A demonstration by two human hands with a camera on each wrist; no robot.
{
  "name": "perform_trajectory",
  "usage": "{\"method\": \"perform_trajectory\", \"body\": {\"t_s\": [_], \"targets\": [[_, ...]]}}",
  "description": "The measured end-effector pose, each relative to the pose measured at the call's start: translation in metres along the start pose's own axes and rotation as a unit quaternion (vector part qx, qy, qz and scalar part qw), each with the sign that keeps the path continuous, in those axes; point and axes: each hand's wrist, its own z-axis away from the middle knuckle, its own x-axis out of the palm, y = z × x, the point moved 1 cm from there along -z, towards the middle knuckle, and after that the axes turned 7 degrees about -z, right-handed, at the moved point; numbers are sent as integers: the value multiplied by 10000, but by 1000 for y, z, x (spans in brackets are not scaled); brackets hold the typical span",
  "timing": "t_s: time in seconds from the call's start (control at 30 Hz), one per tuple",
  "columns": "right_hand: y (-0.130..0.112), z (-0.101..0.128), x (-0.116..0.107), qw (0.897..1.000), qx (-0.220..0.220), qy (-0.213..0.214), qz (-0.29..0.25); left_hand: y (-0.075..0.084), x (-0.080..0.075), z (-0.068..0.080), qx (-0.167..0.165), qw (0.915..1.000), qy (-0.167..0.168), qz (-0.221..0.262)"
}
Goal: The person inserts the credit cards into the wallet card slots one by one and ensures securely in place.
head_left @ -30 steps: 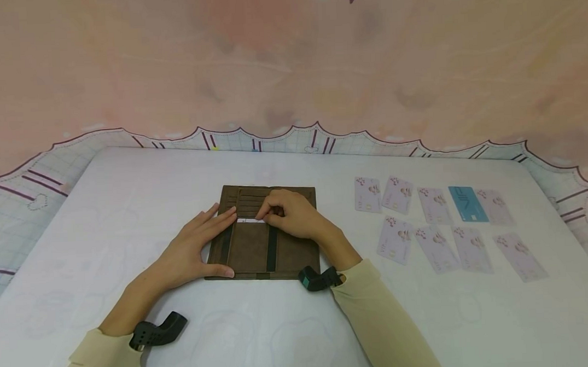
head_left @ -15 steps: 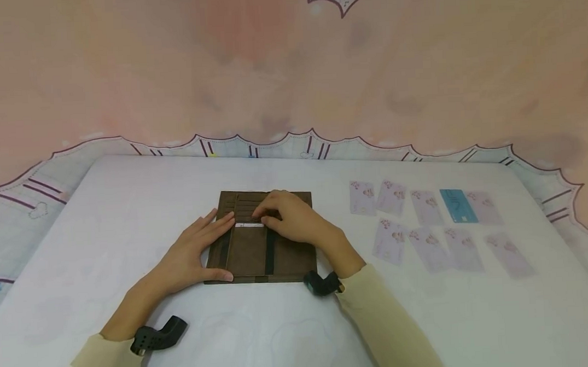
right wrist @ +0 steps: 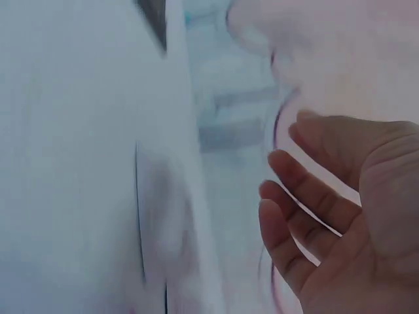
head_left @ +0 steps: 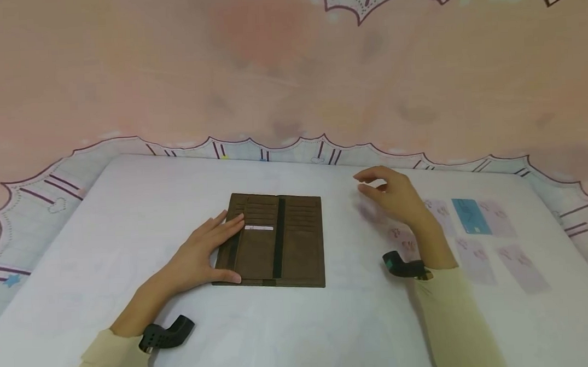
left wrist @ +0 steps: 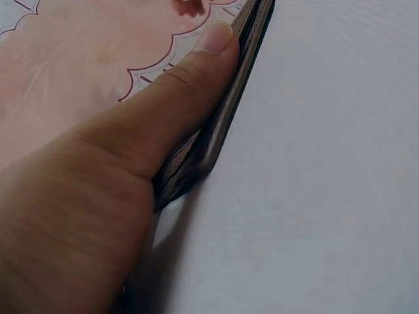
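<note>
A brown long wallet (head_left: 273, 240) lies opened flat near the middle of the white table (head_left: 128, 212). It is rectangular, matte and leather-like, with rows of stitched card slots across its upper half and a dark band (head_left: 279, 236) running down its centre fold. One white card (head_left: 258, 228) sits tucked in a slot on the wallet's left panel, only its top strip showing. In the left wrist view the wallet's edge (left wrist: 226, 111) looks thin and layered, lying flush on the smooth tabletop.

The left hand (head_left: 205, 253) rests on the wallet's left side, fingers straight and spread, pressing it down, with the thumb (left wrist: 163, 104) laid along the near edge.

The right hand (head_left: 393, 198) hovers to the right of the wallet, above the table, fingers relaxed and loosely parted, holding nothing; the right wrist view shows its palm open, though that view is blurred.

Further right of the wallet, flat rectangular cards lie spread on the table: several pale lilac cards (head_left: 521, 261) with a small printed motif, and one teal card (head_left: 470, 216) among them. Some are partly hidden behind the right hand and sleeve.

Behind the wallet, beyond the table's far edge, hangs a pink fabric backdrop (head_left: 289, 69) with a scalloped border.
</note>
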Motion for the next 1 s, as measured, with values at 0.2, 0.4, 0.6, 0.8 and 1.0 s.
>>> {"method": "perform_trajectory", "body": {"t_s": [0.2,0.4,0.6,0.8,1.0], "targets": [[26,10,-25,9972,347,227,-629,2,-2,2,174,9996,197,-104],[46,17,-31,9938,630,69,-917,2,-2,1,196,9996,175,-47],[60,21,-24,9912,1153,-227,-617,0,0,0,120,9999,107,-21],[65,24,-13,9846,1666,-488,-179,2,-1,1,63,10000,66,38],[66,24,-12,9848,1645,-552,-36,2,-1,-1,103,9999,94,15]]}}
